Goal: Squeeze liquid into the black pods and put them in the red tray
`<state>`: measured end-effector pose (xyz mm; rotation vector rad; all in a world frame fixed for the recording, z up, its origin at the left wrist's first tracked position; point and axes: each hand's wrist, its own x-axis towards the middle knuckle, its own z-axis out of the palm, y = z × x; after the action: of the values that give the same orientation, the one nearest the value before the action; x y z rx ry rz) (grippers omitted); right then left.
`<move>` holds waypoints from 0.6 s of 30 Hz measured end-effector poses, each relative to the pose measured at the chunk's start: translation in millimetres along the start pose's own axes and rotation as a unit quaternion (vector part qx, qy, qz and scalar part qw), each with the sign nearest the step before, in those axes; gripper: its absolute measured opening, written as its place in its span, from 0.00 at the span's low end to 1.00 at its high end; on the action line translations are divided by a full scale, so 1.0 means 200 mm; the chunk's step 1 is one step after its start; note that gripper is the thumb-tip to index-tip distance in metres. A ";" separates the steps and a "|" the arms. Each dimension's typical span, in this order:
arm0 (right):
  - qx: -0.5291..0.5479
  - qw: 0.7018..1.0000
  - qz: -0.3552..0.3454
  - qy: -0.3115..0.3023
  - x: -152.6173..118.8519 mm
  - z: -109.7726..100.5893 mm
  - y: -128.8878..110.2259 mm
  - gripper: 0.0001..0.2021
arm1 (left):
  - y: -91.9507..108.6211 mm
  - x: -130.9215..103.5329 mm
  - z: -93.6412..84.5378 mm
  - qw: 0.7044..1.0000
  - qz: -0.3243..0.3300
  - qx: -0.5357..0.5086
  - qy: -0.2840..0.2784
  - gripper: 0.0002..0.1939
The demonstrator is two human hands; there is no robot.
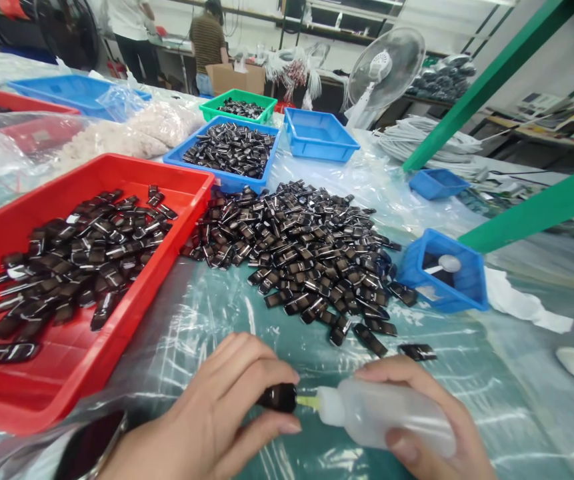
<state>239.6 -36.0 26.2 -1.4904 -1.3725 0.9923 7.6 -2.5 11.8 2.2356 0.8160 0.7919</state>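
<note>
Head view, left hand pinching black pod, right hand squeezing bottle

Small black pod, horiz.; translucent squeeze bottle nozzle touching, prob. inserted.

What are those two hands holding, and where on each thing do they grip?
The left hand pinches a small black cartridge by its rear end. The right hand wraps the squeeze bottle around its body.

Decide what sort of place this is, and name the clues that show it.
Probably a small factory assembly bench: a heap of identical black parts, sorting trays such as the red tray, and a squeeze bottle held against one part.
</note>
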 end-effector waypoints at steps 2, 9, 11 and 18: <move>0.004 1.000 0.007 -0.006 0.01 0.00 0.00 0.21 | -0.01 0.00 0.01 1.000 0.006 -0.004 0.002 0.10; 0.009 0.999 0.024 -0.032 0.02 -0.01 -0.01 0.22 | 0.01 0.00 0.00 1.000 0.001 0.012 -0.005 0.09; 0.009 0.999 0.024 -0.040 0.02 -0.02 -0.01 0.22 | 0.01 0.01 0.00 1.000 0.007 0.020 0.011 0.08; 0.020 0.998 0.040 -0.041 0.02 -0.01 -0.01 0.21 | -0.01 -0.01 0.01 1.000 0.014 0.007 0.013 0.10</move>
<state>241.5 -31.4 29.3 -1.4986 -1.3521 1.1364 7.5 -4.5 8.1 2.2582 0.8075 0.8326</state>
